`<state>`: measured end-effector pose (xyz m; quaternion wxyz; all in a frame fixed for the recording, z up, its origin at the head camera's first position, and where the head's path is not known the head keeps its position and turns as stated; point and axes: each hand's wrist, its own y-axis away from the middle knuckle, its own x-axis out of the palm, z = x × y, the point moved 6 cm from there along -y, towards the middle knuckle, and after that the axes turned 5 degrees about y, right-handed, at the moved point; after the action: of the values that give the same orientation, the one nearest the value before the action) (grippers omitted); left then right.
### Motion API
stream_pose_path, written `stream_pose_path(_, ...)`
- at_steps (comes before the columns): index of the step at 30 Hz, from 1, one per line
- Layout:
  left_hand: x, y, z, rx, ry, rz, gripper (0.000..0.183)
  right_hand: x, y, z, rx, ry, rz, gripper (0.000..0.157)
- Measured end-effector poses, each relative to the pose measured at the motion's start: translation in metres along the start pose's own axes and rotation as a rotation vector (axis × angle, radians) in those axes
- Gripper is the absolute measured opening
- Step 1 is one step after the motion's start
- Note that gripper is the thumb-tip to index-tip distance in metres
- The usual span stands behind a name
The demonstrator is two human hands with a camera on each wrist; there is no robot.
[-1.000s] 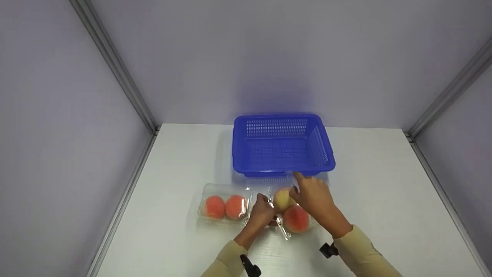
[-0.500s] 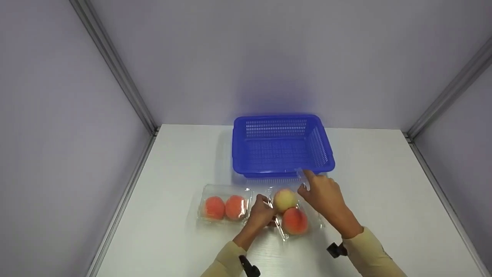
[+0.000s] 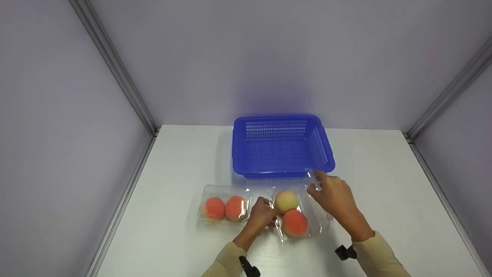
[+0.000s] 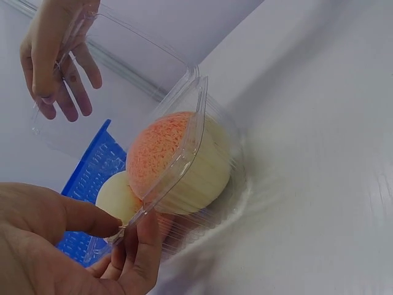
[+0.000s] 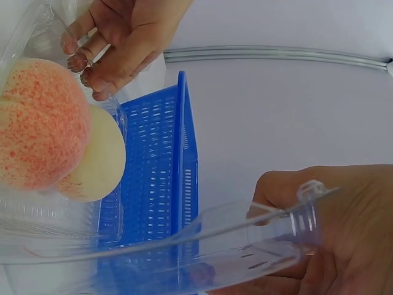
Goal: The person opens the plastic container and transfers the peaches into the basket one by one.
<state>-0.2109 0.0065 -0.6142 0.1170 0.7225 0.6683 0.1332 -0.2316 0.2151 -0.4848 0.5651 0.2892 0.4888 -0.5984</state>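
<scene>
My left hand pinches the near-left rim of a clear plastic clamshell box between thumb and fingers. Two peaches lie in its base: a pale yellow one and a red-orange one. On the box's right side, my right hand grips the raised clear lid, its thumb and fingers on the lid's edge. The lid stands swung away from the peaches. Left of my left hand sits a second clear box, closed, with two red-orange peaches inside.
A blue plastic basket with slotted walls stands just behind the boxes, and no contents show in it. White tabletop lies around them. Grey panel walls rise at the back and on both sides.
My right hand has moved to the right, drawing the lid away from over the peaches, so both show more fully. My left hand has stayed almost in place on the rim.
</scene>
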Motion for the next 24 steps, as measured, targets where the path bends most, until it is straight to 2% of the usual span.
stream_pose_path(6,0.000,0.000,0.001,-0.002,0.018,-0.001,0.042,-0.004,0.003,-0.014,0.040,-0.050,0.022,0.040)
stream_pose_path(15,-0.001,-0.004,0.003,-0.016,0.008,-0.024,0.034,-0.008,0.005,-0.032,0.108,-0.062,0.045,0.042)
stream_pose_path(24,-0.003,-0.003,0.002,-0.017,-0.010,-0.027,0.025,-0.012,0.008,-0.046,0.102,-0.054,0.007,0.039)
